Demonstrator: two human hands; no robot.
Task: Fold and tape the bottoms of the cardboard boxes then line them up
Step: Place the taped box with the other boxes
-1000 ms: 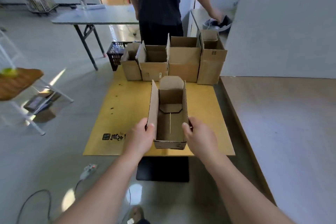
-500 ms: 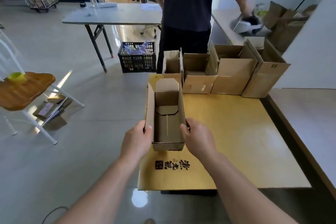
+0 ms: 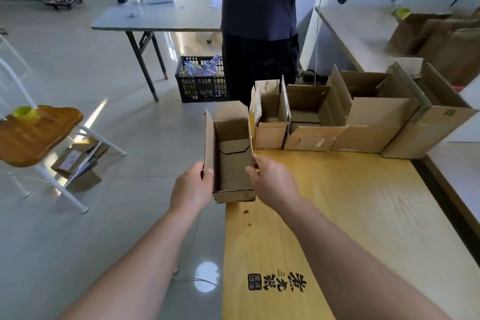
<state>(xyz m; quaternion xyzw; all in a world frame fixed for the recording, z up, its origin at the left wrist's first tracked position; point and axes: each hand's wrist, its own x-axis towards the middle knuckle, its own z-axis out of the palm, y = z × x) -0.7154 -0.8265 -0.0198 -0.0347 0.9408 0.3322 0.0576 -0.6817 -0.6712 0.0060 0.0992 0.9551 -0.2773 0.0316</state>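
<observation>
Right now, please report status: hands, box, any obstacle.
Gripping open box by side walls: left hand, right hand. Box at table left edge, beside row of four boxes. No obstacle between.

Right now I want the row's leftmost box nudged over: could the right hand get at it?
Probably yes, once it lets go. The right hand grips the held box together with the left hand. The leftmost box stands just beyond it on the table, with only bare tabletop between.
</observation>
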